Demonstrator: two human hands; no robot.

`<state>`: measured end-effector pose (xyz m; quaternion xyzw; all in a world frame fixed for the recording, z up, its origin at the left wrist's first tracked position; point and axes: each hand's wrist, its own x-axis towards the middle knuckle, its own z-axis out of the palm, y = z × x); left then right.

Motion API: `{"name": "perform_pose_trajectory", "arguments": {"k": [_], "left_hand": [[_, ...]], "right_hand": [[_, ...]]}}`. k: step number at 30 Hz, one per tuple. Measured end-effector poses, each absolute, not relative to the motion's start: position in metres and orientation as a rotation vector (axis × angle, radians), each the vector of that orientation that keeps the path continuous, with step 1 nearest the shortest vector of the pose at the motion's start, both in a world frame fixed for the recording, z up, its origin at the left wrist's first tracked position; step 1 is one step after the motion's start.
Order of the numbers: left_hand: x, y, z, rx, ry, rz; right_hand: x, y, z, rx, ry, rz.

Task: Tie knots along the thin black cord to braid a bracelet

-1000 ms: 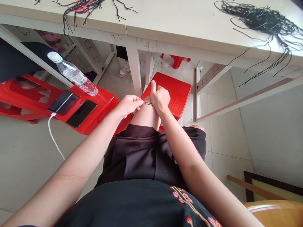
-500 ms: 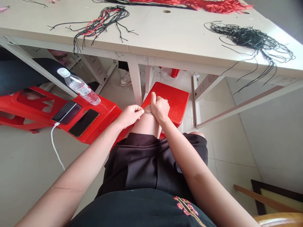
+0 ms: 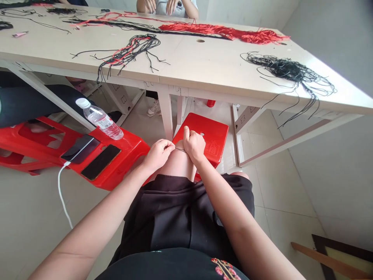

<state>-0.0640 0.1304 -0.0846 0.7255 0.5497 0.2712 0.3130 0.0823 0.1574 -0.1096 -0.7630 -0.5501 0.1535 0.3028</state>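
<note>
A thin black cord [image 3: 180,149] runs across my bare knee between my two hands. My left hand [image 3: 159,154] pinches one end of it between thumb and fingertips, at the left of the knee. On the knee's right side my right hand [image 3: 194,144] is closed over the cord, its thumb pointing up and away from me. What lies inside those right fingers is hidden. Just beyond the knee stands a red plastic stool [image 3: 217,134].
On the table [image 3: 204,62] lie a black cord bundle [image 3: 288,70], red-and-black cords [image 3: 128,50] and a long red bundle [image 3: 221,31]. A bottle [image 3: 103,120], phone [image 3: 101,162] and power bank [image 3: 80,149] rest on red stools at left. A person sits across the table.
The view has tilted up, so more of the table's far side and a person's hands opposite now show. My hands keep nearly the same hold on the cord over the knee.
</note>
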Motion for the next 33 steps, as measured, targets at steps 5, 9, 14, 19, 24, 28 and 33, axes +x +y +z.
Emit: {"name": "perform_pose_trajectory", "arguments": {"k": [5, 9, 14, 19, 24, 28, 33], "left_hand": [[-0.067, 0.130, -0.092, 1.898, 1.459, 0.760], [-0.070, 0.128, -0.090, 1.876, 1.456, 0.772], [-0.074, 0.125, -0.084, 1.822, 1.393, 0.747], [-0.078, 0.126, -0.082, 1.753, 1.314, 0.740], [-0.080, 0.127, -0.084, 1.761, 1.288, 0.754], [-0.079, 0.128, -0.086, 1.783, 1.246, 0.790], [-0.078, 0.128, -0.087, 1.819, 1.221, 0.790]], "right_hand": [[0.082, 0.157, -0.109, -2.015, -1.472, 0.407], [0.082, 0.157, -0.109, -2.012, -1.479, 0.421], [0.081, 0.157, -0.111, -2.020, -1.473, 0.422], [0.081, 0.157, -0.111, -2.022, -1.473, 0.413], [0.081, 0.156, -0.110, -2.020, -1.479, 0.415], [0.082, 0.155, -0.110, -2.008, -1.484, 0.417], [0.082, 0.155, -0.111, -2.007, -1.486, 0.414]]}}
